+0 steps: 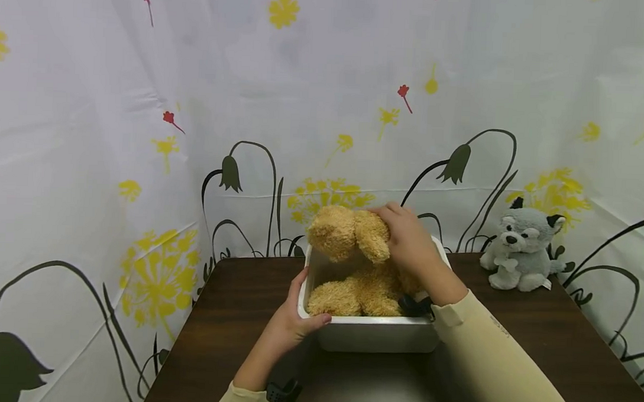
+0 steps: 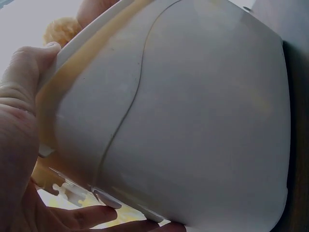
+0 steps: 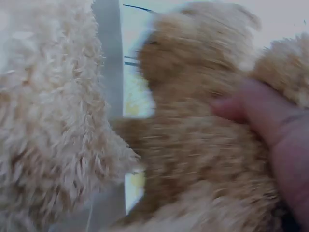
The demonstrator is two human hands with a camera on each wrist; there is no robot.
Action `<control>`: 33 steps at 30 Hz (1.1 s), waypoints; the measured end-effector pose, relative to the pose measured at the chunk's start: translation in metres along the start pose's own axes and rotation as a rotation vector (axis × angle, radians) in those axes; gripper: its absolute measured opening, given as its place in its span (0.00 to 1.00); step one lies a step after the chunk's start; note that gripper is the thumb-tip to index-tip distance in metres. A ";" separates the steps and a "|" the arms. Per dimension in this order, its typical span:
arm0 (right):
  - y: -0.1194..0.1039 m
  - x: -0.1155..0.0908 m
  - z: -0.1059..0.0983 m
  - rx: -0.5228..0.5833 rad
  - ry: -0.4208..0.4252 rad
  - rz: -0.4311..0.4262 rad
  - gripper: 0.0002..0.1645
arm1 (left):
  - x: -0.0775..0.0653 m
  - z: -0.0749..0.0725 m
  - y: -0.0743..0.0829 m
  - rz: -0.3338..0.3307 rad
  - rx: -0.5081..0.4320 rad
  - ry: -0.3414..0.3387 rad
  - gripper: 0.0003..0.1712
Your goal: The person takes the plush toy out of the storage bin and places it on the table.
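A shaggy golden plush dog (image 1: pixel 335 232) with a floppy ear is in a white plastic bin (image 1: pixel 378 333), its head above the rim and its legs inside. My right hand (image 1: pixel 408 239) grips it behind the head; in the right wrist view the thumb (image 3: pixel 241 104) presses into the fur. At the bin's left front corner, my left hand (image 1: pixel 288 324) holds the rim, thumb on top. The left wrist view shows that hand's fingers (image 2: pixel 82 216) under the bin's side wall. Whether all the golden fur belongs to one toy, I cannot tell.
A grey and white plush husky (image 1: pixel 525 246) sits at the right back of the dark wooden table (image 1: pixel 233 304). Behind the table hangs a white curtain (image 1: pixel 315 94) with printed flowers.
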State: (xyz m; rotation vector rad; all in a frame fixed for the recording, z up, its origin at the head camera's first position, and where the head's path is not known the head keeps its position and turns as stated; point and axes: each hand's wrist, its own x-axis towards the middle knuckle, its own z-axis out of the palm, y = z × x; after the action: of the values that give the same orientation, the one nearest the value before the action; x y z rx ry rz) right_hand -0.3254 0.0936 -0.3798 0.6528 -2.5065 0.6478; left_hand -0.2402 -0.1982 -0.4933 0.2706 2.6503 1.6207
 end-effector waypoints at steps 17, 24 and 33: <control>0.038 -0.039 -0.049 0.304 0.683 0.094 0.34 | -0.001 0.002 0.003 -0.012 0.003 0.006 0.64; 0.059 -0.060 -0.080 0.324 0.802 0.202 0.38 | -0.002 0.003 0.001 -0.006 0.011 -0.005 0.64; 0.072 -0.097 -0.120 0.414 0.907 0.192 0.32 | -0.001 0.002 0.000 0.016 0.040 0.006 0.64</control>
State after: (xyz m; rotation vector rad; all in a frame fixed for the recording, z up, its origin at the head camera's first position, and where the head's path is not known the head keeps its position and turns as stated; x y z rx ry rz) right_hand -0.2517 0.2453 -0.3616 0.1618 -1.6015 1.2206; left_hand -0.2387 -0.1970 -0.4941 0.2892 2.6938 1.5770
